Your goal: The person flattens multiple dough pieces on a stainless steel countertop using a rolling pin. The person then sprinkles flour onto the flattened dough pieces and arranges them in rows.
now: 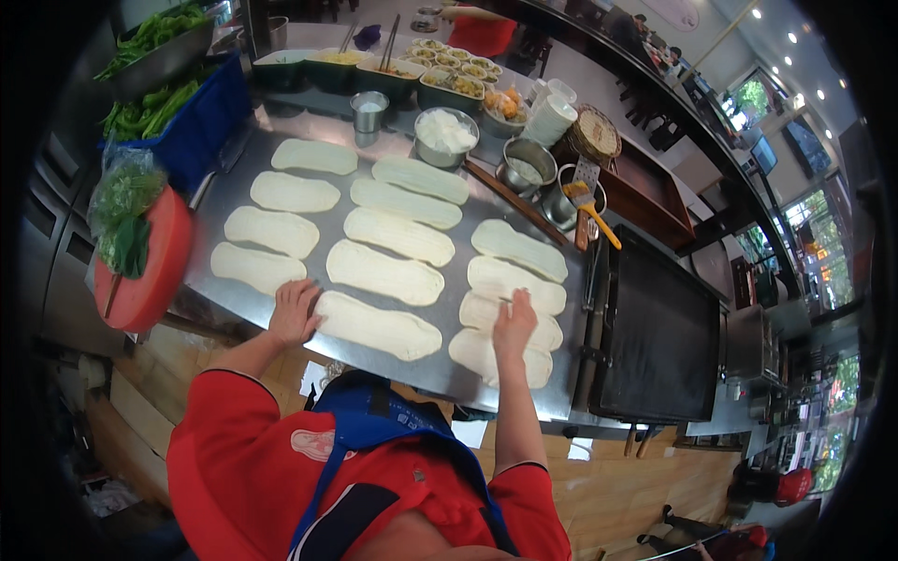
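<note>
Long, flat strips of pale dough lie in three columns on a stainless steel table [449, 280]. At the table's near side, my left hand [296, 311] rests with its fingers somewhat apart. It lies between a strip in the left column [258, 268] and the nearest strip of the middle column [379, 325]. Over the right column is my right hand [515, 324], its fingertips at the second dough strip [515, 282] from the back. My right wrist covers part of the nearest strip there [470, 354]. Whether those fingers grip the dough is hard to make out.
A black flat griddle [659, 329] adjoins the table's right end. Behind the dough stand a bowl of white fat or paste [445, 133], a rolling pin [515, 202] and a yellow-handled brush [593, 214]. Green peppers fill a blue crate [200, 126] beside a red chopping board [158, 273].
</note>
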`<state>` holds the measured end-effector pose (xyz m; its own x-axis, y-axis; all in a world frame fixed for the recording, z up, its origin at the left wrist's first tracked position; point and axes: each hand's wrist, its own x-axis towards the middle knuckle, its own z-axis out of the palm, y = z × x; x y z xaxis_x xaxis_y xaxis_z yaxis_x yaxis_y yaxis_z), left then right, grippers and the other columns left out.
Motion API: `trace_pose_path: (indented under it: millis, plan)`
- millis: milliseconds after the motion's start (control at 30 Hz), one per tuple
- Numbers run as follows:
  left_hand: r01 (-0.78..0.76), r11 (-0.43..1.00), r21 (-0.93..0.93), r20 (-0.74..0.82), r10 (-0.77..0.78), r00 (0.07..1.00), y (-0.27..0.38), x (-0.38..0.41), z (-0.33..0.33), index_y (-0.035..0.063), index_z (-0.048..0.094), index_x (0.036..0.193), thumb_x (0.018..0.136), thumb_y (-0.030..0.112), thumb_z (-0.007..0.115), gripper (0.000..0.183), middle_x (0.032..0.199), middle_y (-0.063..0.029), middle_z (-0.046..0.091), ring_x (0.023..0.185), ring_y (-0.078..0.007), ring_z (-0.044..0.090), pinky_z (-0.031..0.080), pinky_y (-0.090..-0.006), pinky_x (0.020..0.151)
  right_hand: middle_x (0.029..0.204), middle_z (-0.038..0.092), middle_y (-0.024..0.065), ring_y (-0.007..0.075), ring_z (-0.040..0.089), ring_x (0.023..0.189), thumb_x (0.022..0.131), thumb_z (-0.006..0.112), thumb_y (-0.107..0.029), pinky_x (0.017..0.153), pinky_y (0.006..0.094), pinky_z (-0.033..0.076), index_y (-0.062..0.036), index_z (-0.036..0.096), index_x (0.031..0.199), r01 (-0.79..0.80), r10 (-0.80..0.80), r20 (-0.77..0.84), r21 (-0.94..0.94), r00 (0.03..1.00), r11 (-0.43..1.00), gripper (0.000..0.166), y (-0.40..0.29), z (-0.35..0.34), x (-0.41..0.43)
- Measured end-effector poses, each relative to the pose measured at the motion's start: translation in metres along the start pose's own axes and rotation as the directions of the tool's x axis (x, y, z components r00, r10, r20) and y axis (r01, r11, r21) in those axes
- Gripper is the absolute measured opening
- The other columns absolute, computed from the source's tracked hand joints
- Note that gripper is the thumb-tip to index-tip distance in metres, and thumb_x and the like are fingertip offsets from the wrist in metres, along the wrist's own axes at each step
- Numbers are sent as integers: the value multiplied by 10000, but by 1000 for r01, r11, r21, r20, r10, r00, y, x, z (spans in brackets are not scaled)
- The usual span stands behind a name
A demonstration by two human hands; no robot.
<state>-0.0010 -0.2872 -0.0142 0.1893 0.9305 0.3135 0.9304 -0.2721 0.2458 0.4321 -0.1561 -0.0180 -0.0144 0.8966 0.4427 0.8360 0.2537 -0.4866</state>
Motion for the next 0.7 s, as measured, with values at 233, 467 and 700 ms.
trace_pose_path:
  millis: [233, 467, 700]
  plan:
    - [-55, 990, -130, -70, 46, 996, -6, 6, -7, 25, 421, 1194, 718, 241, 635, 565, 1224, -179, 423, 1108, -366, 415, 305, -495, 965, 1411, 352, 179, 298, 273, 1334, 885, 478, -349, 1003, 556, 212, 13, 450, 1270, 118, -50, 201, -343, 978, 932, 530, -68, 101, 122]
    - [6, 963, -268, -30, -14, 999, -8, 12, -17, 31, 460, 1165, 674, 189, 663, 554, 1209, -177, 449, 1100, -359, 440, 326, -480, 960, 1128, 596, 143, 300, 445, 1177, 829, 539, -336, 950, 527, 264, -99, 654, 1011, -209, 195, -81, -226, 977, 952, 320, -63, 157, 207]
    - [25, 959, -281, 15, -21, 1000, -16, 8, -11, 53, 453, 1173, 691, 239, 652, 553, 1220, -153, 439, 1120, -342, 421, 319, -461, 973, 1311, 400, 104, 308, 319, 1238, 664, 749, -301, 960, 525, 255, -123, 589, 928, -454, 492, 119, -249, 862, 856, 356, -89, 146, 231]
